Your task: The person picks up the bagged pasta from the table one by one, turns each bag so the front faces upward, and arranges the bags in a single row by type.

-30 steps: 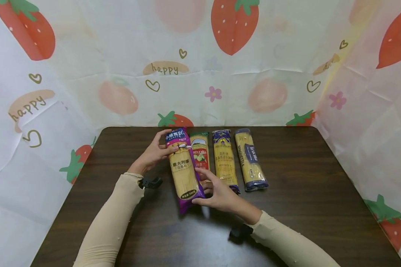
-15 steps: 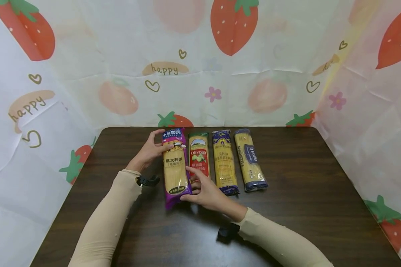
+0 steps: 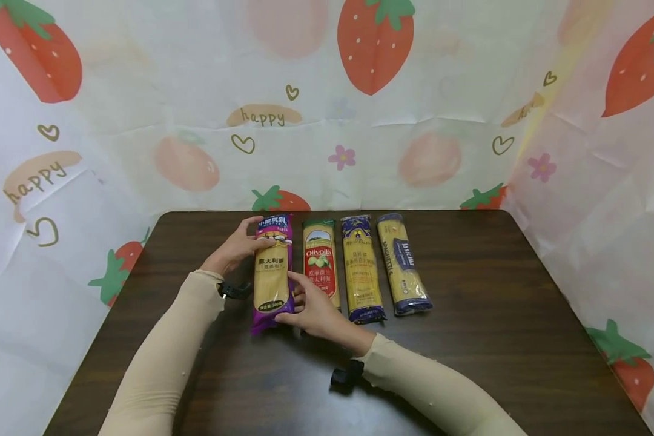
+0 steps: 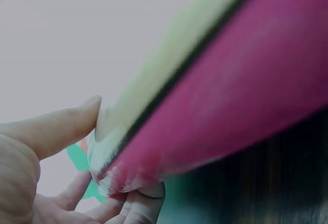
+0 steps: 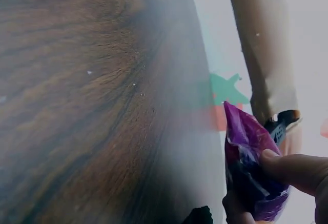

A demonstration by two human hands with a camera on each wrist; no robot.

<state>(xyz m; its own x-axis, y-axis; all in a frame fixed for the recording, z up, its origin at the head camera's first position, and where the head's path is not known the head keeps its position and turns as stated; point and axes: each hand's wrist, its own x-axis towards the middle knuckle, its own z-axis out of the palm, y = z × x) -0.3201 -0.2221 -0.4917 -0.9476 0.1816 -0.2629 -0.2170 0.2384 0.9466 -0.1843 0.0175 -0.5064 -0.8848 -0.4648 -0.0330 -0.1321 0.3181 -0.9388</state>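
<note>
Both hands hold a purple pack of spaghetti (image 3: 271, 278) at the left end of a row of pasta packs. My left hand (image 3: 237, 247) grips its upper left side, thumb over the front. In the left wrist view, the fingers curl beneath the pack's pink-purple side (image 4: 230, 85). Lower down, my right hand (image 3: 316, 306) pinches the pack's right edge near the bottom. The right wrist view shows the thumb (image 5: 292, 170) pressed on the crumpled purple end (image 5: 251, 157), with fingers behind. Right beside it lies a red-labelled pack with a green top (image 3: 320, 260).
A yellow pack with blue ends (image 3: 362, 272) and another with a blue label (image 3: 404, 266) lie further right on the dark wooden table (image 3: 485, 339). A strawberry-print curtain (image 3: 316, 79) surrounds the table's back and sides. Each wrist wears a black strap.
Both hands have carried the purple spaghetti pack leftward, off the red-labelled pack it partly covered. The pack has turned from tilted to nearly straight. The other packs keep their places.
</note>
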